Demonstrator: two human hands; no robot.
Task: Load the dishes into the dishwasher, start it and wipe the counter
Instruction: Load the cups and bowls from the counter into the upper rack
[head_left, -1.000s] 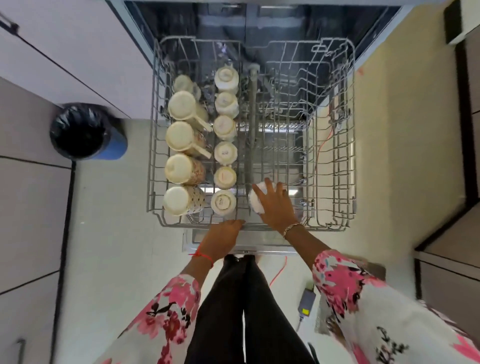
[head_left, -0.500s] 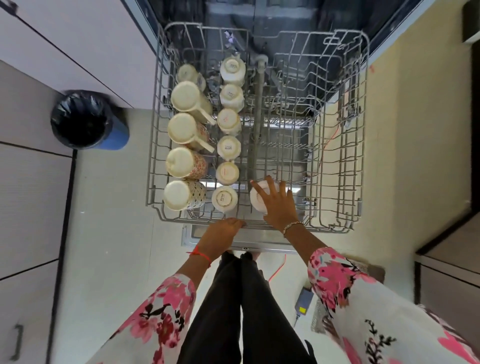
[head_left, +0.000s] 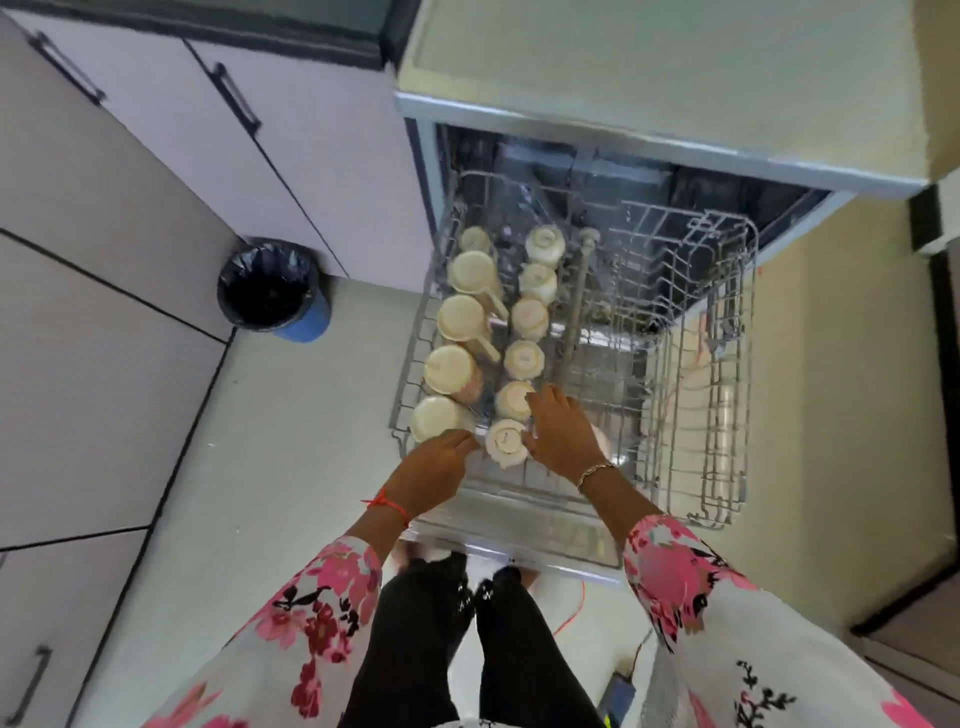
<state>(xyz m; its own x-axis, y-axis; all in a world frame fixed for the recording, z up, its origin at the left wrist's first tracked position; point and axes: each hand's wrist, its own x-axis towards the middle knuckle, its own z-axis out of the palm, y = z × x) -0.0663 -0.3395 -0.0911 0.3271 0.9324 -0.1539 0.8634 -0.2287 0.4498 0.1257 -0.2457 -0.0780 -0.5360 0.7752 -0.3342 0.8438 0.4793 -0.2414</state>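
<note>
The dishwasher's upper wire rack (head_left: 748, 364) is pulled out over the open door (head_left: 545, 535). Two rows of upside-down cream mugs fill its left side, larger handled mugs (head_left: 467, 317) outermost and small cups (head_left: 524, 358) beside them. My right hand (head_left: 563, 431) lies over a white cup (head_left: 600, 441) at the rack's front, just right of the small-cup row, its fingers curved over the top; most of that cup is hidden. My left hand (head_left: 441, 462) grips the rack's front rim beside the nearest small cup (head_left: 505, 441).
The rack's right half holds bare tines. A black-lined blue bin (head_left: 270, 291) stands on the floor to the left, by grey cabinets (head_left: 130, 156). An orange cable (head_left: 571, 613) and a small device (head_left: 618, 696) lie on the floor near my feet.
The view has tilted up to show the dishwasher's top and the cabinets. My right hand has shifted slightly left over the white cup, covering more of it. My left hand stays on the rim.
</note>
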